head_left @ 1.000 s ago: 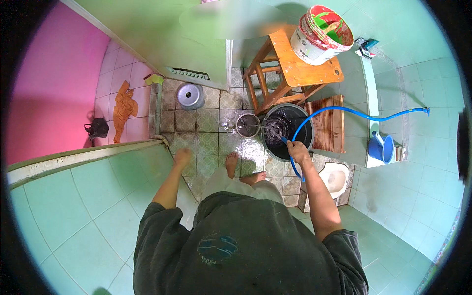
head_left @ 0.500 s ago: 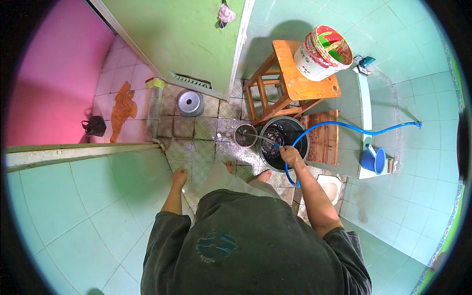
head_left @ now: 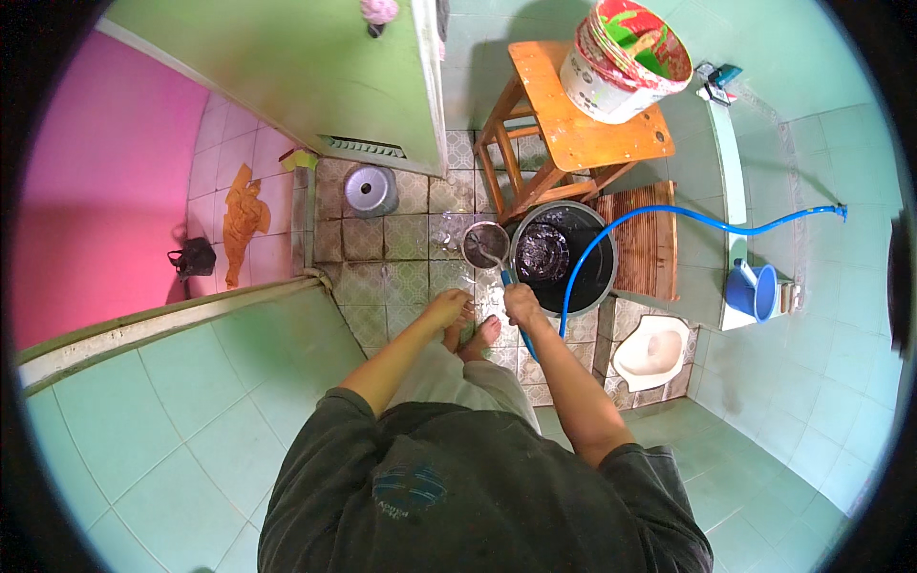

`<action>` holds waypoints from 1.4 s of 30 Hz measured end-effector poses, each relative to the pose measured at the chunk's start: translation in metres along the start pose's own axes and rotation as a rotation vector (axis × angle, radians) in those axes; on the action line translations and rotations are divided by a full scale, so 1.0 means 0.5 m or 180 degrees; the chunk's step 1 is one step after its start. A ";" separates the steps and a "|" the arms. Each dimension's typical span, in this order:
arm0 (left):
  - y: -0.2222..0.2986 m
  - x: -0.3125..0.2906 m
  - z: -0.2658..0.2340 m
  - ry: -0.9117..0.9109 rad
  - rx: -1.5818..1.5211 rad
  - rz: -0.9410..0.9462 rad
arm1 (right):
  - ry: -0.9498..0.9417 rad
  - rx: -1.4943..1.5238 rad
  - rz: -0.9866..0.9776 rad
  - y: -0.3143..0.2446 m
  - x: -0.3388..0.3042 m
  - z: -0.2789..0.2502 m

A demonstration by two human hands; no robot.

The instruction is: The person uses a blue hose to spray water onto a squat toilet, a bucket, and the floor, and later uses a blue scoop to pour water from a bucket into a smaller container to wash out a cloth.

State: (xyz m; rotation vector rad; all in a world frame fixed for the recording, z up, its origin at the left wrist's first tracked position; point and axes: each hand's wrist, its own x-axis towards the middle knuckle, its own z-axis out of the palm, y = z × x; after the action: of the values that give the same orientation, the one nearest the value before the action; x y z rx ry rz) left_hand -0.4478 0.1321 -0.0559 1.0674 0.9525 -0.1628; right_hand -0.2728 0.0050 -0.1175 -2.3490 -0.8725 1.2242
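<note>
My right hand (head_left: 522, 305) is wrapped round a blue hose (head_left: 576, 263) close to its end. Water streams from the hose into a small round container (head_left: 467, 250) on the wet floor. Just right of that container stands a large black tub (head_left: 608, 270) with rippling water in it. My left hand (head_left: 447, 310) hangs above my feet, its fingers loosely stretched and nothing visible in them. It is apart from the hose and the container.
An orange wooden stool (head_left: 611, 143) carries a paint-smeared white bucket (head_left: 599, 86). Beside the tub leans a slatted wooden board (head_left: 650, 239). A squat toilet (head_left: 651, 351), a blue dipper (head_left: 752, 291) on a ledge and a grey upturned pail (head_left: 371, 190) are around. The green door (head_left: 315, 76) stands ajar.
My right hand has moved left with the hose end, from over the tub towards the small container. My left hand has come forward and right, in front of my body.
</note>
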 end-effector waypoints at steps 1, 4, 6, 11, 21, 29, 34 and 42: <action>-0.002 0.002 0.027 -0.0090 -0.0118 -0.0414 | 0.0141 0.0361 0.0215 -0.001 -0.010 0.019; -0.006 0.005 0.079 -0.0319 -0.0415 -0.0925 | 0.0548 0.1020 0.0448 -0.033 -0.040 0.060; -0.007 0.013 0.097 -0.0411 -0.0633 -0.0997 | 0.0273 0.1266 0.0321 -0.058 -0.060 0.062; -0.037 0.060 0.102 -0.0319 -0.0723 -0.0963 | 0.0503 0.0683 0.0434 -0.088 -0.094 0.062; -0.104 0.209 0.051 0.0161 -0.0296 -0.1385 | 0.0472 0.2093 0.0994 -0.003 -0.015 0.196; -0.097 0.346 -0.074 0.0497 0.0225 -0.1371 | 0.0885 0.1624 0.1109 -0.012 0.064 0.258; -0.146 0.461 -0.155 0.0430 0.0512 -0.1137 | 0.1464 0.0614 0.0648 0.075 0.227 0.311; -0.208 0.622 -0.218 -0.0183 0.0932 -0.0867 | 0.0987 -0.0548 0.0312 0.229 0.545 0.413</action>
State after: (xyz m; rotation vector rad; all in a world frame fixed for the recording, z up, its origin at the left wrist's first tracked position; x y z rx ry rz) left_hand -0.3782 0.2636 -0.3677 1.1889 1.0400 -0.5687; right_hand -0.2828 0.1050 -0.4639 -2.6524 -0.7923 0.8124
